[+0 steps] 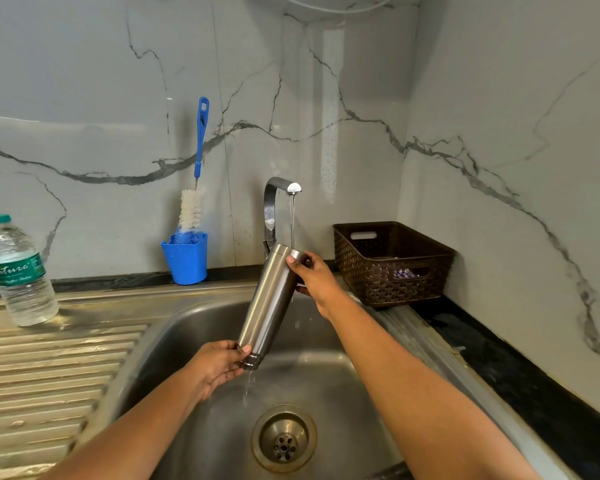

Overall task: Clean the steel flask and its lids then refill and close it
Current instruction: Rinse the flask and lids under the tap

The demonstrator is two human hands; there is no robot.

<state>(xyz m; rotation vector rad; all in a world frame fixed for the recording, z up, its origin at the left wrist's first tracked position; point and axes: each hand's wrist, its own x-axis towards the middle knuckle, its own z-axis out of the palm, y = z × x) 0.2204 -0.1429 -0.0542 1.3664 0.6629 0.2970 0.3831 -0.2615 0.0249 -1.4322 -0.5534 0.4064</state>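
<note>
The steel flask (269, 303) is held upside down and tilted over the sink (194, 327), its open threaded mouth pointing down. Water drips from the mouth toward the drain (283, 439). My left hand (219, 367) grips the flask near its mouth. My right hand (314, 277) grips the upper end, the flask's base, under the tap (279, 202). A thin stream runs from the tap onto that end. No lid is in view.
A blue cup (186, 259) with a bottle brush (194, 202) stands behind the sink. A plastic water bottle (18, 271) stands on the ribbed draining board (49, 368) at left. A brown basket (392, 263) sits on the black counter at right.
</note>
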